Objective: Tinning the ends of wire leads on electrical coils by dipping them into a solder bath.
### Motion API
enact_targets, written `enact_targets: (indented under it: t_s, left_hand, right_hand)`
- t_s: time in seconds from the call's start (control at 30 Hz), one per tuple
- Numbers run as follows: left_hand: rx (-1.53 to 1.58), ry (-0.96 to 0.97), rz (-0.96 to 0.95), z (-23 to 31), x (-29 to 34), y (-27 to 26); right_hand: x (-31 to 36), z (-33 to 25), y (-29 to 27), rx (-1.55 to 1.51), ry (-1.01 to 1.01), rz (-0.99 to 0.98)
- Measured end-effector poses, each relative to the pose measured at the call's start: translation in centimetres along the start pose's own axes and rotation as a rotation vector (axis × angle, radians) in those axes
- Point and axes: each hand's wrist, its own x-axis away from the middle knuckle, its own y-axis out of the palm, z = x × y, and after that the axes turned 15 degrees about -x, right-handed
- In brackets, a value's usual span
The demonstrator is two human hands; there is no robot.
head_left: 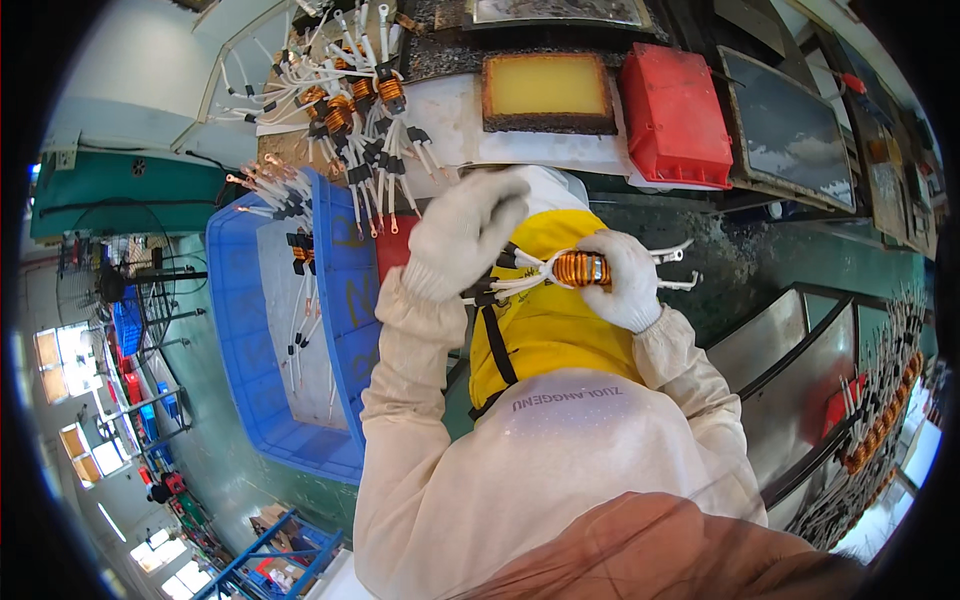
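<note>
A copper-wound ring coil [578, 268] with white-sleeved leads lies across my lap, over the yellow apron [560, 345]. My right hand [626, 282], in a white glove, grips the coil at its right side. Two leads with metal lugs [678, 268] stick out to the right past that hand. More leads with black sleeves run left toward my left wrist. My left hand [468, 232], also gloved, is raised above the left leads, fingers slightly bent and apart from the thumb. Nothing shows in it; its palm side is partly hidden.
Several similar coils [340, 110] are heaped on the bench at the back left. A blue crate [345, 330] with more coils stands at my left. On the bench are a yellow-topped tray [548, 124] and a red bin [676, 115]. A rack of coils [880, 420] is at the right.
</note>
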Motion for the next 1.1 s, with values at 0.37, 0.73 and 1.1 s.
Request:
enact_targets:
  t_s: [0.37, 0.73, 1.1]
  left_hand:
    - [0.663, -0.367, -0.702, -1.4, 10.6, 1.3]
    - [1.279, -0.596, 0.139, -3.8, 11.2, 7.3]
    - [1.464, -0.561, 0.174, -3.9, 10.2, 8.5]
  right_hand:
    - [2.3, 2.1, 1.2, -0.376, 0.364, 0.233]
    - [2.8, 3.0, 1.5, -0.404, 0.411, 0.305]
    - [2.6, 2.0, 1.7, -0.262, 0.377, 0.258]
